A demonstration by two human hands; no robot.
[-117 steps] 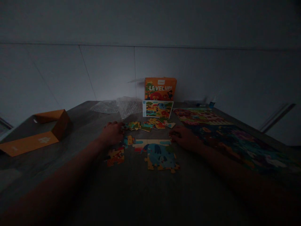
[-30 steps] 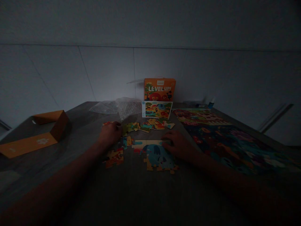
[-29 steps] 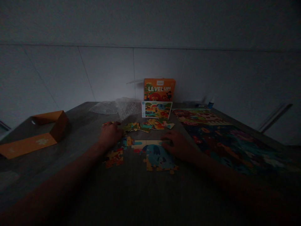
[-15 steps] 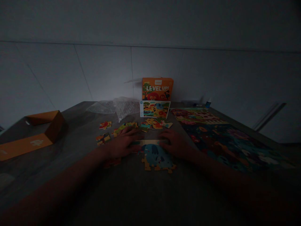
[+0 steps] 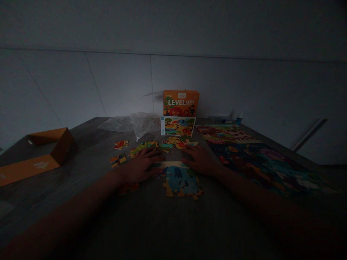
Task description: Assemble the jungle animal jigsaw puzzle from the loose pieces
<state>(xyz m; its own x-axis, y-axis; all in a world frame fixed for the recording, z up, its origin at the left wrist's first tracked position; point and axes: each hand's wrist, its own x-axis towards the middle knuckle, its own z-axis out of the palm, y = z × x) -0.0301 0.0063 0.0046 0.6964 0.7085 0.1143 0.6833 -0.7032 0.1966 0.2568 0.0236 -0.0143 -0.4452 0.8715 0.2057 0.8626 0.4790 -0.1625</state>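
A joined section of jigsaw puzzle (image 5: pixel 180 180) with a blue elephant lies on the table in front of me. At its left edge rests my left hand (image 5: pixel 142 164), palm down with the fingers stretched and apart. Its fingertips reach towards some green and yellow puzzle pieces (image 5: pixel 143 146). On the other side, my right hand (image 5: pixel 202 159) lies flat at the section's upper right, fingers spread close to a heap of loose puzzle pieces (image 5: pixel 176 142). Neither hand visibly grips anything. More pieces (image 5: pixel 118 160) lie left of my left hand. The light is dim.
Behind the pieces a picture card (image 5: pixel 178 126) leans on an orange box (image 5: pixel 181 103). Crumpled clear plastic (image 5: pixel 145 124) lies beside them. An orange box part (image 5: pixel 40 162) stands at left. Assembled puzzles (image 5: pixel 252 162) cover the right side, with a small bottle (image 5: pixel 239 120) behind.
My right hand has shifted slightly, its fingers now straighter and more of the elephant section's right side showing. My left hand has barely moved. The puzzle section looks the same.
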